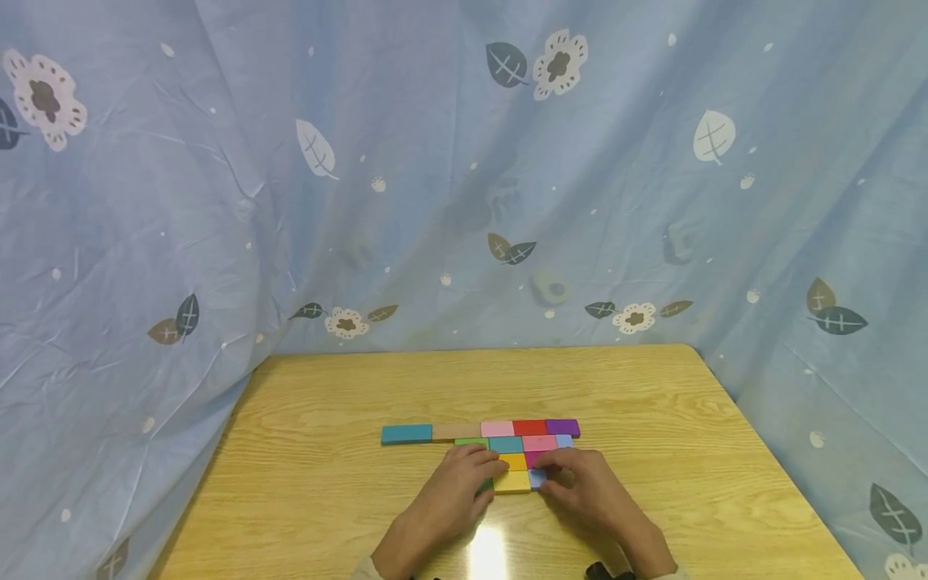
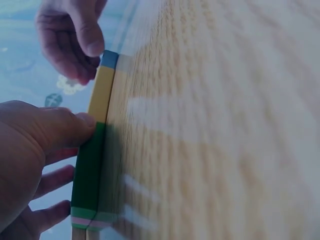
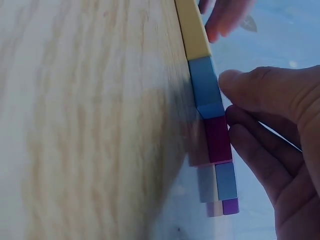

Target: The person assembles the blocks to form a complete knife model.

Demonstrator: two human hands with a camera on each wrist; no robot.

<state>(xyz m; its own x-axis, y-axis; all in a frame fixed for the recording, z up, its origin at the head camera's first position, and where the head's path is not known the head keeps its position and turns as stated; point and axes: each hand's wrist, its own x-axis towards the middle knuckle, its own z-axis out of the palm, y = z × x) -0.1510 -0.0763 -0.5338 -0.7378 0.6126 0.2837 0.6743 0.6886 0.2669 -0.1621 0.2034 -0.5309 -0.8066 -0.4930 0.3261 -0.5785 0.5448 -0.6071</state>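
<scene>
Flat coloured blocks lie edge to edge in rows on the table. My left hand (image 1: 457, 487) rests over the left part of the near rows and hides some blocks. In the left wrist view its thumb touches the seam between a dark green block (image 2: 88, 170) and a yellow block (image 2: 102, 90). My right hand (image 1: 590, 487) is at the right end, fingertips by a magenta block (image 1: 533, 458). Its thumb touches the light blue block (image 3: 206, 82) at the near corner. An orange block (image 1: 514, 461) shows between the hands.
The farthest row holds a teal block (image 1: 407, 434), a tan block (image 1: 456, 432), a light pink block (image 1: 496, 429), a red block (image 1: 529, 428) and a purple block (image 1: 562, 428). It sticks out left of the nearer rows. A blue patterned curtain (image 1: 435, 201) hangs behind the wooden table (image 1: 304, 499).
</scene>
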